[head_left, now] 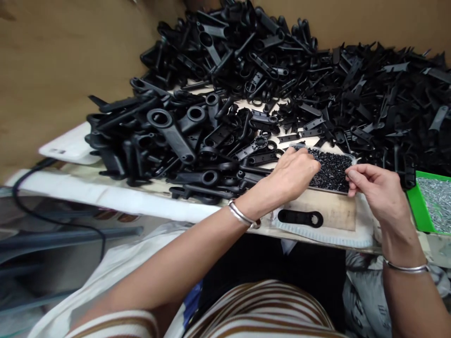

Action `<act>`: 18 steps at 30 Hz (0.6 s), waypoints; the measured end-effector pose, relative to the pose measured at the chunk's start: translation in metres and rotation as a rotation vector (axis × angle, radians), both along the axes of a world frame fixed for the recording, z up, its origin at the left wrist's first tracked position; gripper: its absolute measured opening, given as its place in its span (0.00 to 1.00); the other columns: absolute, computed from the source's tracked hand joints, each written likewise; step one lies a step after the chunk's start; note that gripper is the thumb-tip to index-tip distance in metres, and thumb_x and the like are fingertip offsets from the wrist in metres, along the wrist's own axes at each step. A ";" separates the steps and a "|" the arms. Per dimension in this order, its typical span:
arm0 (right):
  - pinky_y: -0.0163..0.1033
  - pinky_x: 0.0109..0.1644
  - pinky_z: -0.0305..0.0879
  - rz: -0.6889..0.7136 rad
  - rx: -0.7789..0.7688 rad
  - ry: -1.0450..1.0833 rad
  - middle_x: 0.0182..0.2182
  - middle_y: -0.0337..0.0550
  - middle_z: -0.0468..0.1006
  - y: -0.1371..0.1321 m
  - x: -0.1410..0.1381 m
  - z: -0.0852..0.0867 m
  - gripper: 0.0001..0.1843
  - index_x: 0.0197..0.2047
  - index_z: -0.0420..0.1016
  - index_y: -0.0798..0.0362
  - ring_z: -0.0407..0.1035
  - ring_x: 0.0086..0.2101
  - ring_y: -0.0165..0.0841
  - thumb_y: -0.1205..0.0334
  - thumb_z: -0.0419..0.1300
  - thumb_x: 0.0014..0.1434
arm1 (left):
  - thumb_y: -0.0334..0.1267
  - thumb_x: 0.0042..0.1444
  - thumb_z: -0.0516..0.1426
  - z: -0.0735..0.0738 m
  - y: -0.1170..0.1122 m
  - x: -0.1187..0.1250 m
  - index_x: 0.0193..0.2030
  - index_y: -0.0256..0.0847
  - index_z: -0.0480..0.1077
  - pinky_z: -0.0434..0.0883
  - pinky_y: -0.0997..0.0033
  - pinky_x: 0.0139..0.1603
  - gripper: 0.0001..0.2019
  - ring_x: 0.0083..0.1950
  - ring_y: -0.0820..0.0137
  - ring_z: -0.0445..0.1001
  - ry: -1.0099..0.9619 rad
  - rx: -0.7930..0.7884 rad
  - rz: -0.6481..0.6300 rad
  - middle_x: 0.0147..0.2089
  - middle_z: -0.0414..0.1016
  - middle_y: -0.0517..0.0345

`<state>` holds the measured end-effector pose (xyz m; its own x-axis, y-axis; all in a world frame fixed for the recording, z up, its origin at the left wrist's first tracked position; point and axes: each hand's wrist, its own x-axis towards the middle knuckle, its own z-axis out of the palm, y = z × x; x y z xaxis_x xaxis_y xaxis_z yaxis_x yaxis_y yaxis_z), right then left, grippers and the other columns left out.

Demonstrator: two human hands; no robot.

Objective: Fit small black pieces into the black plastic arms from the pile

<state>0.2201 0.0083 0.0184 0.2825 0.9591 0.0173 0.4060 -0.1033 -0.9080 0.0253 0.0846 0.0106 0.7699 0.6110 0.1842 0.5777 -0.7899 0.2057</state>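
Observation:
My left hand [295, 172] is curled over the left side of a shallow tray [333, 191] filled with small black parts [331, 169]. Its fingertips are hidden, so whatever they hold does not show. At the tray's right side, my right hand [378, 188] has thumb and forefinger pinched together; anything between them is too small to make out. Just below the tray, a flat black plastic piece with a ring at one end [300, 218] lies on a light board [338, 211], over a white cloth [364, 237].
Black ringed arms [172, 134] are heaped at the left and back. Thinner black pieces [355, 89] pile up at the right. A green bin [417, 206] holds silvery metal pieces [437, 199]. At the far left sits a white device [72, 146] with a black cable [21, 202].

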 end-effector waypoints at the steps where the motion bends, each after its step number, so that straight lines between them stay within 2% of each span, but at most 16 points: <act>1: 0.30 0.24 0.66 0.011 0.001 0.007 0.18 0.34 0.72 -0.001 0.000 0.001 0.08 0.29 0.77 0.54 0.66 0.18 0.23 0.58 0.65 0.55 | 0.23 0.58 0.49 -0.002 0.002 0.005 0.29 0.38 0.71 0.60 0.63 0.41 0.13 0.40 0.64 0.69 -0.003 0.009 -0.018 0.30 0.73 0.55; 4: 0.28 0.22 0.62 0.052 -0.014 0.085 0.17 0.33 0.69 -0.003 -0.001 0.000 0.12 0.27 0.74 0.54 0.64 0.17 0.21 0.56 0.65 0.57 | 0.21 0.58 0.47 -0.004 0.005 0.013 0.30 0.38 0.71 0.61 0.61 0.44 0.15 0.40 0.63 0.70 0.043 -0.009 -0.055 0.30 0.73 0.54; 7: 0.28 0.18 0.58 0.113 -0.075 0.243 0.16 0.31 0.67 -0.007 -0.002 -0.001 0.15 0.26 0.73 0.54 0.60 0.15 0.21 0.53 0.65 0.57 | 0.21 0.57 0.47 0.002 0.006 0.012 0.30 0.37 0.72 0.61 0.63 0.43 0.15 0.36 0.65 0.70 0.106 -0.050 -0.053 0.30 0.74 0.53; 13: 0.31 0.25 0.68 0.082 -0.050 0.368 0.24 0.39 0.77 -0.011 -0.009 -0.005 0.14 0.31 0.78 0.55 0.68 0.21 0.24 0.54 0.72 0.48 | 0.22 0.55 0.49 0.006 0.008 0.000 0.27 0.37 0.73 0.59 0.68 0.32 0.14 0.31 0.68 0.68 0.085 -0.077 0.001 0.29 0.74 0.52; 18: 0.32 0.25 0.70 0.046 -0.016 0.316 0.23 0.38 0.77 -0.010 -0.016 -0.005 0.14 0.33 0.79 0.54 0.69 0.22 0.26 0.57 0.73 0.45 | 0.21 0.55 0.49 -0.002 0.007 -0.003 0.27 0.37 0.72 0.61 0.67 0.35 0.14 0.33 0.66 0.69 0.047 -0.004 0.009 0.29 0.73 0.53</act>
<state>0.2046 -0.0014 0.0131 0.2276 0.9705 -0.0797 0.1090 -0.1067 -0.9883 0.0225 0.0912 0.0089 0.7719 0.6188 0.1455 0.5942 -0.7837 0.1808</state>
